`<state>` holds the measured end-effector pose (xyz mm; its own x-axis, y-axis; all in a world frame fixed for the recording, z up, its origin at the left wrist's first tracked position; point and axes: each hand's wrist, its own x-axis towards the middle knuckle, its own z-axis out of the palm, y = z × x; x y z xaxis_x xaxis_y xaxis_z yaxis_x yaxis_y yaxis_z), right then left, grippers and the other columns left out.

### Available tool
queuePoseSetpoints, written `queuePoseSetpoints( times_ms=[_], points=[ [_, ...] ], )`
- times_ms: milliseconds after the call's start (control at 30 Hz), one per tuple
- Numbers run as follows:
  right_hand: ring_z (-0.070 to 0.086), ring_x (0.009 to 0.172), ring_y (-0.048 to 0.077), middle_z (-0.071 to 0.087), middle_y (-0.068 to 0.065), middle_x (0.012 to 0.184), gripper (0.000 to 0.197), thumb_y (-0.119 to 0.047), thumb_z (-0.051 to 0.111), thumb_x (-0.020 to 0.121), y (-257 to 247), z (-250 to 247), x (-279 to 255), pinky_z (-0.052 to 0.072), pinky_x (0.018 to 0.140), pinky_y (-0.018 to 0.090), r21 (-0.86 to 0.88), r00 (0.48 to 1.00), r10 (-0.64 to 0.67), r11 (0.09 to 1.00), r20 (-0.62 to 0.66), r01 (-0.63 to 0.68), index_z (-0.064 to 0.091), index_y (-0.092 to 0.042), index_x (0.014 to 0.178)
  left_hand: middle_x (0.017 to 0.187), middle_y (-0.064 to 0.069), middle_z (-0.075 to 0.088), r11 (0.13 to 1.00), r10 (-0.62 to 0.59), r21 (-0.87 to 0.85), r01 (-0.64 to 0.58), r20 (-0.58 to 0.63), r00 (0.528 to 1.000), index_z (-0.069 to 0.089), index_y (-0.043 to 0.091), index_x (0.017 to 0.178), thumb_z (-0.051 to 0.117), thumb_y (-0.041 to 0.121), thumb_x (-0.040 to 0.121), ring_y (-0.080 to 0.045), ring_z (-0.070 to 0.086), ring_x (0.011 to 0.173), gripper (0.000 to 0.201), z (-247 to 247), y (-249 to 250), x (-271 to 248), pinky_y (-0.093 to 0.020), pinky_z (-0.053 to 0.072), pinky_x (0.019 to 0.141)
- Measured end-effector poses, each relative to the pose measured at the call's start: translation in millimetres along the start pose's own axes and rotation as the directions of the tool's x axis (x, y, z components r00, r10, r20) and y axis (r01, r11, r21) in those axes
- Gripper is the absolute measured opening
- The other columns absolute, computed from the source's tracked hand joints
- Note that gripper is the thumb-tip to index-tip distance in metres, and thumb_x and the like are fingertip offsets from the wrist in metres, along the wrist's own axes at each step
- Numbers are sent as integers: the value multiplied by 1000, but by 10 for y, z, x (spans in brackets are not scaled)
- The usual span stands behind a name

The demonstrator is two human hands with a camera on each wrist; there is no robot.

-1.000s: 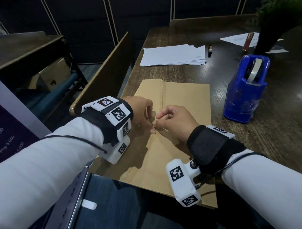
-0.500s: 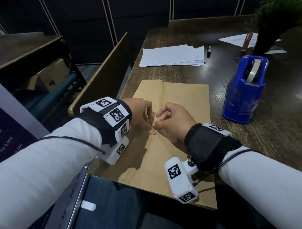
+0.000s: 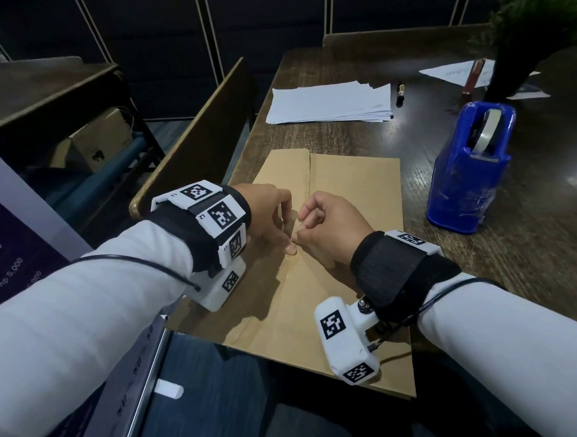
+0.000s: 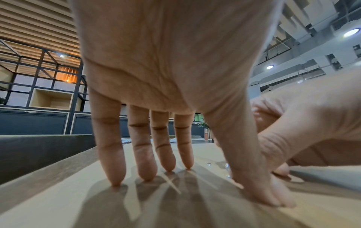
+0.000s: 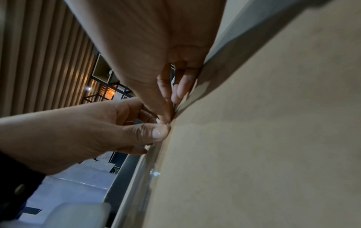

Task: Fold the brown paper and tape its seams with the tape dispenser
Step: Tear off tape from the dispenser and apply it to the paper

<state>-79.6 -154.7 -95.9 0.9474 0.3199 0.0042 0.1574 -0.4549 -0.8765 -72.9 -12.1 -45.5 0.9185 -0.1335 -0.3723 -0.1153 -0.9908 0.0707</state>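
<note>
Brown paper [image 3: 352,196], a flat kraft sheet already folded so that its two flaps met along a central seam [image 3: 309,175], lay on the dark wooden desk [image 3: 479,277], its near edge overhanging the desk's front. The left hand [image 3: 267,215] stood spread on the left flap, its straight fingertips [image 4: 115,182] and thumb pressing the paper down beside the seam and gripping nothing. The right hand [image 3: 330,230] was curled, thumb and forefinger pinched together at the seam, apparently on the end of a strip of clear tape [image 5: 154,172] whose glossy length showed along the join nearer the person; the pinched piece itself was too small to make out. The step in hand was judged to be the taping of the central seam, with its far part not yet covered. The next move would call for smoothing the strip flat while the left hand kept the flaps aligned, then reaching to the blue plastic tape dispenser [image 3: 469,179], standing well apart on the right, for a fresh piece.
</note>
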Motion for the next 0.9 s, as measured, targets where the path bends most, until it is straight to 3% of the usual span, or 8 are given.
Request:
queuePoseSetpoints(
  times_ms=[133,267,367,433,567,667,767,900],
  points=[
    [56,68,13,62,0,73,23,0,65,78,8,20,9,47,68,25,-38,1000,-19,999,-12,18,52,-19,81,108,4,61,1000,3,13,-3,-6,1000,52,24,110,78,54,65,-17,58,93,61,3,5,-7,-30,49,79],
    [55,70,16,59,2,83,27,-2,68,76,-4,31,24,48,70,31,-99,1000,-21,995,-19,19,51,-18,90,108,3,61,1000,3,15,-3,-11,1000,52,23,112,78,54,66,-17,58,94,61,4,7,-16,-29,49,78],
    [56,74,18,45,0,99,45,-9,78,71,-33,-31,53,52,69,35,-129,998,60,990,-23,-62,47,-20,102,109,4,60,1000,2,19,-2,-9,1000,52,24,112,77,55,66,-17,58,95,61,4,6,-20,-29,47,76],
    [57,71,20,48,2,104,46,-12,79,72,-60,-71,84,51,64,34,-154,993,119,981,21,-115,47,-21,103,109,5,60,1000,4,20,-4,-14,1000,52,25,111,77,56,65,-17,58,95,61,3,1,-26,-29,48,77],
    [53,51,14,58,2,71,30,-7,74,79,-112,-177,174,47,53,27,-133,956,228,970,185,-206,49,-16,93,107,6,60,1000,15,21,-15,-16,1000,52,26,109,77,57,65,-15,57,91,60,9,-1,-29,-28,47,75],
    [54,50,14,58,6,64,22,-9,71,84,-169,-269,234,51,47,22,-134,932,260,963,254,-232,49,-13,83,106,8,61,1000,25,6,-25,-16,1000,54,25,107,80,54,64,-13,58,88,58,-1,-7,-32,-30,50,77],
    [58,58,17,62,9,72,27,-29,75,80,-190,-316,298,60,76,38,-217,917,291,947,274,-236,54,-12,84,107,7,59,999,31,12,-31,3,1000,53,26,110,80,53,63,-14,57,91,60,-16,-15,-40,-30,50,79],
    [61,62,17,66,6,71,47,-48,81,66,-228,-321,349,58,81,38,-398,896,312,901,317,-173,58,-12,86,108,6,58,999,36,6,-36,-1,999,53,26,107,81,53,62,-14,57,92,59,-13,-20,-38,-26,47,74]
  ],
)
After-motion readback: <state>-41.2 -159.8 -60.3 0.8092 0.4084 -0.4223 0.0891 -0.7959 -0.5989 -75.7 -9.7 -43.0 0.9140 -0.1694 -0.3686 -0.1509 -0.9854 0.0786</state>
